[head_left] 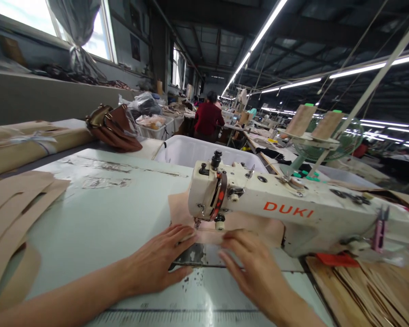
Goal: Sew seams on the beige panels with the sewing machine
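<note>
A pale pinkish-beige leather-like piece [209,236] lies under the needle and presser foot [197,222] of a white sewing machine [248,200] marked DUKI. My left hand [162,258] rests flat just left of the foot, fingers stretched toward it and thumb apart. The fingertips of my right hand [250,261] touch the piece's near strip, right of the foot. Those fingers are bent, with the thumb held apart below them. Part of the piece spreads behind the machine head and beneath its arm. The needle tip is too small to make out.
Cut beige pieces [17,213] lie at left, with a brown bag [117,129] beyond. A white bin [207,147] stands behind the machine. More strips [364,290] and pink-handled snips [381,231] are at right, below thread cones [301,119]. A person in red [207,119] sits ahead.
</note>
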